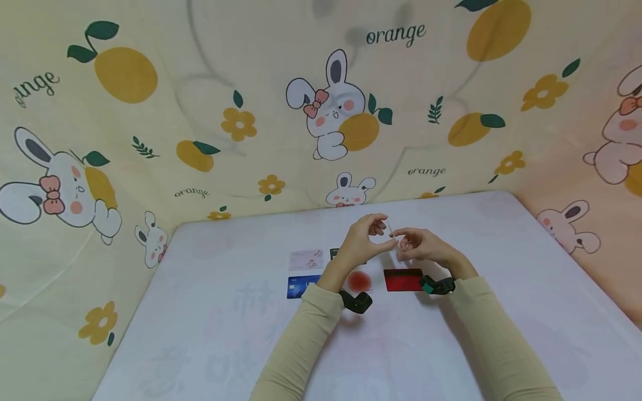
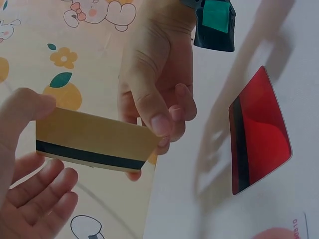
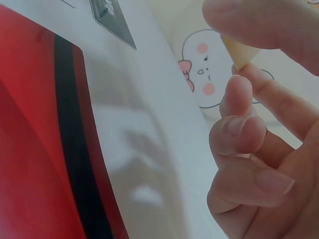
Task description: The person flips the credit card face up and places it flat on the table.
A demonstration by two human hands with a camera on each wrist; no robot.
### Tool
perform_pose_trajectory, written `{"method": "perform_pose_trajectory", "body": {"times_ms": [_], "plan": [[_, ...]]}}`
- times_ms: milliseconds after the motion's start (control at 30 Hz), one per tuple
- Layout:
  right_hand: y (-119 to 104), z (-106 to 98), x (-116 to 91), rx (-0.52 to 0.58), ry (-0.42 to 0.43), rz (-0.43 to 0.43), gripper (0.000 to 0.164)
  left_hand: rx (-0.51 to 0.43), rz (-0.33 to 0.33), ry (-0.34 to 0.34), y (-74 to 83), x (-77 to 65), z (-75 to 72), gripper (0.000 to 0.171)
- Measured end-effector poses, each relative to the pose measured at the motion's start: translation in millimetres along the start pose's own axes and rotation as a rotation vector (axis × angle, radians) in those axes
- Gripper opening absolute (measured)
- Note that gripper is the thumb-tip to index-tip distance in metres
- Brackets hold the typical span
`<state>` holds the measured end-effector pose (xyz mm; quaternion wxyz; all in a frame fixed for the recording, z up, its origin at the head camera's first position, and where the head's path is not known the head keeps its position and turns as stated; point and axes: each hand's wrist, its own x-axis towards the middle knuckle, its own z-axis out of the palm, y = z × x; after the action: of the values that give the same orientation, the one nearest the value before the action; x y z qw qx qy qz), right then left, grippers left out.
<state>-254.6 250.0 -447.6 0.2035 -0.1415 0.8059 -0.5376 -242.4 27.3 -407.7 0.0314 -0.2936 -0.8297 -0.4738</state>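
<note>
My left hand point(image 1: 362, 243) and right hand point(image 1: 427, 246) hold one gold bank card point(image 2: 94, 137) between them above the table. In the left wrist view its dark magnetic stripe runs along the lower edge. The left thumb and a finger pinch one end, with the other left fingers point(image 2: 52, 184) spread loosely below. At the opposite end, the right thumb lies on the card's face with a finger behind it. Only a corner of the card point(image 3: 241, 52) shows in the right wrist view. Below the right hand lies a red card point(image 1: 403, 280), its black stripe facing up.
On the white table point(image 1: 210, 317) lie a pale pink card point(image 1: 306, 260), a blue card point(image 1: 301, 287) and a card with a red circle point(image 1: 359, 282). A dark card point(image 1: 334, 254) is partly hidden by the left hand. Printed cloth point(image 1: 281, 83) hangs behind.
</note>
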Motion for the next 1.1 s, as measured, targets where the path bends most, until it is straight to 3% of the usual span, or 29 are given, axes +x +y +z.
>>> {"method": "perform_pose_trajectory", "body": {"times_ms": [400, 1100], "plan": [[0, -4, -5, 0.019, 0.007, -0.032, 0.059, 0.001, -0.026, -0.017, -2.1, -0.9, -2.7, 0.056], [4, -13, -6, -0.009, 0.032, 0.026, 0.06, 0.026, -0.059, -0.028, -11.5, -3.2, -3.9, 0.054]]}}
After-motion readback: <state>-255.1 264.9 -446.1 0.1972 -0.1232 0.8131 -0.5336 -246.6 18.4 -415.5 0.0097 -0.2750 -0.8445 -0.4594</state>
